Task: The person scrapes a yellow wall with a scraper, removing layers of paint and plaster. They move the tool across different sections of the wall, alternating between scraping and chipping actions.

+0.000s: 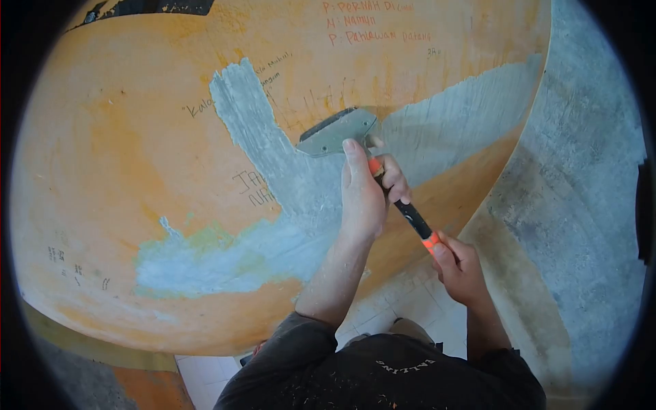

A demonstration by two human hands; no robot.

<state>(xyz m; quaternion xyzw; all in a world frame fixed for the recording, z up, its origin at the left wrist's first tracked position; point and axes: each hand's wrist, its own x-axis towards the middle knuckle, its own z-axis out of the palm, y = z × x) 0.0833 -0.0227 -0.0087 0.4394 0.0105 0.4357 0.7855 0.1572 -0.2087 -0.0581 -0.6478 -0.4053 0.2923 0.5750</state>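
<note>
A long-handled scraper (339, 134) with a wide grey head and a black and orange handle rests against a curved, orange-painted surface (137, 157). My left hand (365, 195) is wrapped around the upper handle, its thumb pressed on the back of the head. Lower down, my right hand (459, 268) grips the orange end of the handle. The blade edge faces up and left, at the border between orange paint and a scraped, blue-grey patch (307, 188). One scraped strip runs up to the left of the head, another broad band to the right.
Handwriting (372, 24) in red marks the top of the surface, with dark scribbles further left. A dark patch (150, 8) shows at the upper left. To the right lies a worn grey-blue floor (581, 205); white tiles (393, 307) are under my body.
</note>
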